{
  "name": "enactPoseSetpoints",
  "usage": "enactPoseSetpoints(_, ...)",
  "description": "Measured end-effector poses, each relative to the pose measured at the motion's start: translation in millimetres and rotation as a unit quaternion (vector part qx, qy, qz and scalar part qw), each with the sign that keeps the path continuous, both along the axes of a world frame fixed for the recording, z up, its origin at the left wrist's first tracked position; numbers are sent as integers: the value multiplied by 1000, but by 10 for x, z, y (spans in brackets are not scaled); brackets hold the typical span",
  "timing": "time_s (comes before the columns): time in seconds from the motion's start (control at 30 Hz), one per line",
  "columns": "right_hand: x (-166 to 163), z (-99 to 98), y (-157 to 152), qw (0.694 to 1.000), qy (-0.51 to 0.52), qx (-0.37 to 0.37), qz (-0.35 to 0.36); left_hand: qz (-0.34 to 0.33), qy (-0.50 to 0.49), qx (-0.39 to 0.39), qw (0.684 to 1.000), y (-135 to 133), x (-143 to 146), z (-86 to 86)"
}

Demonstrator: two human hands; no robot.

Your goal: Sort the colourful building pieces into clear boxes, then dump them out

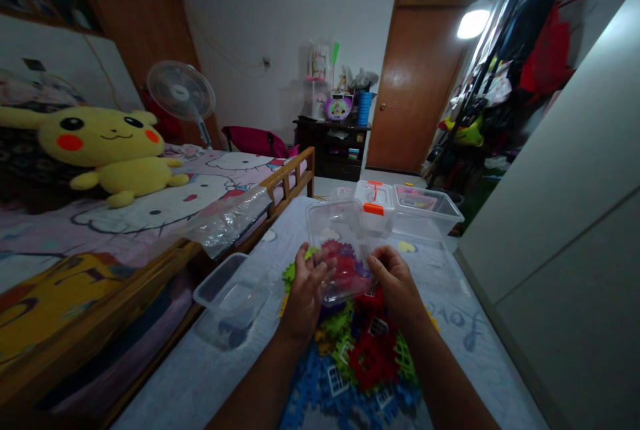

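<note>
Between my hands is a clear plastic container [340,217], tilted above a heap of plastic building pieces. My right hand [397,283] pinches its right edge between thumb and fingers. On the other side, my left hand [307,293] holds it with bent fingers against the wall. Red pieces show through the clear plastic; whether any lie inside it I cannot tell. Below, the heap holds red gear-shaped pieces [373,360], green pieces [340,323], blue pieces [310,383] and a white window-shaped piece [337,380]. A second clear container [230,283] stands left of my left hand.
At the far end of the cloth-covered surface [495,350] stand a lidded box with orange clips [374,209] and an open clear bin [425,210]. A wooden bed rail [290,177] runs along the left. A pale cabinet [560,170] borders the right.
</note>
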State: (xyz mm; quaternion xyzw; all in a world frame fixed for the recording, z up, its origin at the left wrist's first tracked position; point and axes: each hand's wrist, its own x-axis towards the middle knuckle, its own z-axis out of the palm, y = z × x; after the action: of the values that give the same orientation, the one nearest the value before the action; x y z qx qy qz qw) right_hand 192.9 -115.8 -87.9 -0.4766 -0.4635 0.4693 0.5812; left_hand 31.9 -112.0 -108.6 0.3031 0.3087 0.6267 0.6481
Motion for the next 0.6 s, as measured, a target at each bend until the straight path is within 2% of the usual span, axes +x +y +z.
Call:
enactPoseSetpoints(0.17,36,-36,36,1000,21,5,-21,-70,28,-6,997,-75,30,113)
enactPoseSetpoints(0.23,63,-19,49,999,29,15,-21,-55,31,-11,998,-60,24,205)
enactPoseSetpoints(0.3,138,24,61,999,41,18,-29,-10,32,-33,999,8,-19,350)
enactPoseSetpoints(0.43,490,69,121,993,50,16,-101,104,40,-66,992,341,-222,741)
enactPoseSetpoints(0.47,607,46,144,990,40,15,-132,113,44,-65,991,462,-285,831)
enactPoseSetpoints(0.53,839,-51,194,982,14,2,-187,140,36,-99,985,729,-401,962)
enactPoseSetpoints(0.6,1040,-197,238,973,4,-19,-230,148,38,-152,976,1001,-484,1000)
